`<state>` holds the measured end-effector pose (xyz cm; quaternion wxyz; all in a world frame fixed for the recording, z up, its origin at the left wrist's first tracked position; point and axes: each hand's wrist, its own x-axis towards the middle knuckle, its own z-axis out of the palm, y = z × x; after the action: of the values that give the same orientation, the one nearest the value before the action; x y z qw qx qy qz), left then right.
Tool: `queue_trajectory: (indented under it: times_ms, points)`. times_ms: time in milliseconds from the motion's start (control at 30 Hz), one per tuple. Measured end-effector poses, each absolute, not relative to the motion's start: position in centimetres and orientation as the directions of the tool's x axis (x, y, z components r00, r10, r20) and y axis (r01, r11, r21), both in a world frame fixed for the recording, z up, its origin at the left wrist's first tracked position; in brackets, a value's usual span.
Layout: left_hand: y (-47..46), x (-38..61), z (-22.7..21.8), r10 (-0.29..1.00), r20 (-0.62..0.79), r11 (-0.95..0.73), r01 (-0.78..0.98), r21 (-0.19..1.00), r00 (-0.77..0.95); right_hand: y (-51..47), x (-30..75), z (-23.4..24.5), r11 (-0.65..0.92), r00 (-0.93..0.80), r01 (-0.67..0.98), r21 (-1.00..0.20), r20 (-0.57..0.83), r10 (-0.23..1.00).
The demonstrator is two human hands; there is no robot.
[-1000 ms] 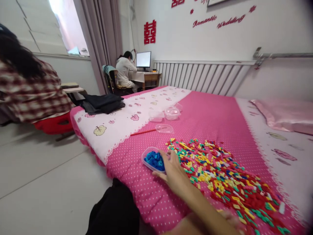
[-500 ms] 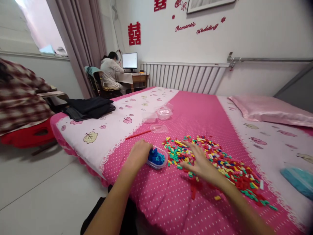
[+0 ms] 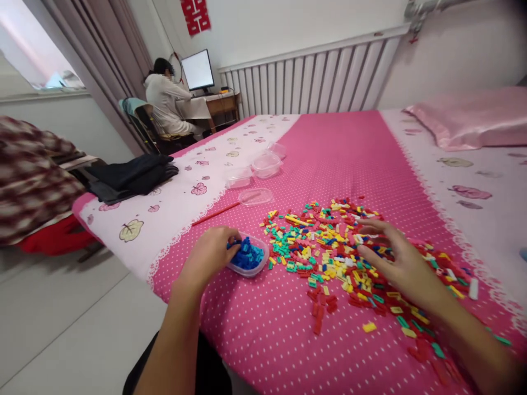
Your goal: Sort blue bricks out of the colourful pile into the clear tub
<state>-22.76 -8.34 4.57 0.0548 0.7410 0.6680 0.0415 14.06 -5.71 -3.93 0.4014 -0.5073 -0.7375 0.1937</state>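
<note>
My left hand [image 3: 212, 252] is closed on the left end of a small clear plastic box [image 3: 263, 260], its fingertips curled over the rim. Dark and lighter blue building bricks [image 3: 247, 253] lie in that box. Over the right part of a wide pile of small building bricks [image 3: 329, 241] hangs my right hand [image 3: 397, 258], fingers apart and holding nothing that I can see. Red, yellow, green, white and blue pieces make up the pile, spread across the pink dotted bedcover [image 3: 272, 329]. Some bricks are hidden below the right hand and forearm.
Beyond the box lie a clear lid [image 3: 256, 197], a thin red stick [image 3: 214, 214] and several clear containers [image 3: 265, 164]. Folded dark clothes [image 3: 134, 174] rest at the bed's left edge, a pink pillow [image 3: 473, 118] at the right. A person [image 3: 164, 101] sits at a desk with a monitor [image 3: 197, 70].
My right hand has moved right across the pile, from its left-middle part. My left hand stays at the blue bricks' box. The view has tilted down.
</note>
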Motion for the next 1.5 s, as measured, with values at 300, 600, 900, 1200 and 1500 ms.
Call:
queue_trajectory:
  times_ms: [300,600,900,1200,1500]
  points:
    - [-9.2,-22.8,5.3,0.997,-0.003,-0.069,0.974,0.217,0.072,-6.2,13.5,-3.9,0.523,-0.322,0.683,-0.510,0.433,0.842]
    - [-9.2,-22.0,4.1,0.979,0.142,-0.180,0.953,0.244,0.149,-6.4,13.8,-3.9,0.503,-0.319,0.672,-0.543,0.402,0.859]
    - [-8.8,-21.4,4.0,0.982,0.117,-0.183,0.913,0.363,0.151,-6.2,14.0,-4.0,0.526,-0.358,0.669,-0.525,0.393,0.847]
    - [-9.3,-21.7,3.9,0.991,-0.021,-0.113,0.920,0.376,0.131,-6.4,13.9,-4.1,0.511,-0.380,0.676,-0.531,0.343,0.859]
    - [-9.1,-21.8,4.6,0.979,-0.003,-0.200,0.958,0.205,0.205,-6.2,14.1,-4.5,0.545,-0.428,0.671,-0.503,0.338,0.838]
